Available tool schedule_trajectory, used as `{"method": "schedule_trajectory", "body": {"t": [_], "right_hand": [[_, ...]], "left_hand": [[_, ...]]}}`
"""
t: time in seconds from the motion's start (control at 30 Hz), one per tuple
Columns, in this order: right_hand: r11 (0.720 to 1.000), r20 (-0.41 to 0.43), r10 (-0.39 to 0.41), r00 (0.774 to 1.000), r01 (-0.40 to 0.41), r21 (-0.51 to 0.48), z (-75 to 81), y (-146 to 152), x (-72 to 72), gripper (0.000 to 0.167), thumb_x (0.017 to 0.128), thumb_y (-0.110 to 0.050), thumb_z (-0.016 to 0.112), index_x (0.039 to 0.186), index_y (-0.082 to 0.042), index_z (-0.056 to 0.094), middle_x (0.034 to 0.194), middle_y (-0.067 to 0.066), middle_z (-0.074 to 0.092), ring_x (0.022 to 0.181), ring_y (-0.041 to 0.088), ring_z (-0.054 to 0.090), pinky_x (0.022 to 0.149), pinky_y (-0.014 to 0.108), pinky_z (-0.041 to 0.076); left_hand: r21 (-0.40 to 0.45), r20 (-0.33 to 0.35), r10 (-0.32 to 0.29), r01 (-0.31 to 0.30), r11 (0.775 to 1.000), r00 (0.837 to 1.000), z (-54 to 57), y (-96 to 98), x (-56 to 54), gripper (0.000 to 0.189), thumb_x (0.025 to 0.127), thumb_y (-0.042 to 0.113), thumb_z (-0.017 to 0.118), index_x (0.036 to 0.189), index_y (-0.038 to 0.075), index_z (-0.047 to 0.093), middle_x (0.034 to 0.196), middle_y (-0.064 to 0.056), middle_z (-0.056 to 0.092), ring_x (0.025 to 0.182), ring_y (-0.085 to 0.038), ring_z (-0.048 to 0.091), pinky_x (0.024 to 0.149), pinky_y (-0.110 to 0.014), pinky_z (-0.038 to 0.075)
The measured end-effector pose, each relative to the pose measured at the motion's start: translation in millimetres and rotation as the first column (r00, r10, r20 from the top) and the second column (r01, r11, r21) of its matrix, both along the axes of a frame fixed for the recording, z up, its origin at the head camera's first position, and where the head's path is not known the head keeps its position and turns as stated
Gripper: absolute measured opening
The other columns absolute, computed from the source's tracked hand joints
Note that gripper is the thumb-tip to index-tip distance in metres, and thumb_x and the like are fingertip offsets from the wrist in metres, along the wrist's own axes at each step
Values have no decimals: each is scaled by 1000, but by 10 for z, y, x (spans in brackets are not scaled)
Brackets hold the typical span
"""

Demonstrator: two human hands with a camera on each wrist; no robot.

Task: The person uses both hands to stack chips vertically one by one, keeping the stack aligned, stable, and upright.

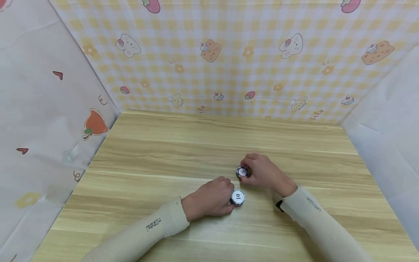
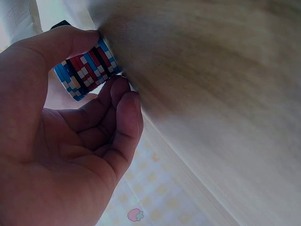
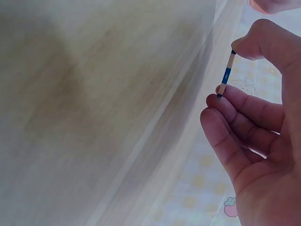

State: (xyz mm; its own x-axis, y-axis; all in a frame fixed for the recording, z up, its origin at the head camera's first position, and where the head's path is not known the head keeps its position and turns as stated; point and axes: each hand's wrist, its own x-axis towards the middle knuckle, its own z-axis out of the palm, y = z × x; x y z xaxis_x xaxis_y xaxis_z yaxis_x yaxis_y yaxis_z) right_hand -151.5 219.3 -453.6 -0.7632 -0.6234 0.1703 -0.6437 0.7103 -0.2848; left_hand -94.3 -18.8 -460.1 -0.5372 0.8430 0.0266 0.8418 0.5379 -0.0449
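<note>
A short stack of poker chips (image 1: 238,197) stands on the table, its white top chip marked 10. My left hand (image 1: 214,196) grips it from the left side, thumb on one side and fingertips at the other. In the left wrist view the stack (image 2: 87,70) shows blue, red, white and dark edges. Just beyond it, my right hand (image 1: 263,174) pinches a single dark blue poker chip (image 1: 242,172) with a pale centre, also marked 10. Seen edge-on in the right wrist view, that chip (image 3: 226,74) spans from thumb tip to fingertips, above the tabletop.
The wood-grain table (image 1: 157,153) reaches back to a yellow checked cloth (image 1: 229,69) with cartoon prints. White printed sheeting (image 1: 49,109) rises along the left edge, and a plain white sheet (image 1: 386,120) borders the right.
</note>
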Motion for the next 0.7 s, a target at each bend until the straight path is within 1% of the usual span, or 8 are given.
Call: {"method": "schedule_trajectory", "body": {"t": [0.13, 0.27, 0.53, 0.7], "right_hand": [[1000, -20, 21, 1000, -21, 3, 8, 16, 34, 31, 83, -24, 87, 105, -3, 77, 93, -2, 68, 80, 10, 59, 72, 32, 55], [999, -40, 35, 999, -34, 8, 19, 28, 66, 30, 83, -23, 86, 104, -3, 77, 93, -1, 69, 80, 10, 60, 72, 33, 56], [997, -68, 77, 995, -78, -6, 14, 52, 144, 26, 82, -20, 86, 102, -5, 77, 92, -3, 68, 78, 7, 58, 68, 28, 55], [995, -88, 96, 991, -98, -20, 24, 56, 203, 27, 80, -20, 85, 101, -6, 78, 91, -4, 67, 77, 7, 56, 68, 29, 54]], "left_hand": [[2, 0, -4, 4, 1000, 1000, 0, -2, -4, 38, 99, 45, 76, 99, 7, 75, 90, -1, 68, 82, -14, 60, 78, -28, 51], [10, 14, 1, -2, 1000, 1000, 5, -2, -6, 39, 99, 44, 76, 100, 6, 74, 90, -2, 68, 81, -14, 59, 75, -28, 51], [-8, 13, 15, -15, 1000, 1000, -6, 14, -4, 40, 99, 46, 76, 102, 6, 75, 91, -2, 68, 81, -14, 58, 75, -27, 51], [-4, 18, 19, -19, 1000, 1000, -6, 14, -4, 39, 99, 45, 76, 101, 6, 75, 92, -2, 68, 82, -14, 59, 76, -28, 51]]}}
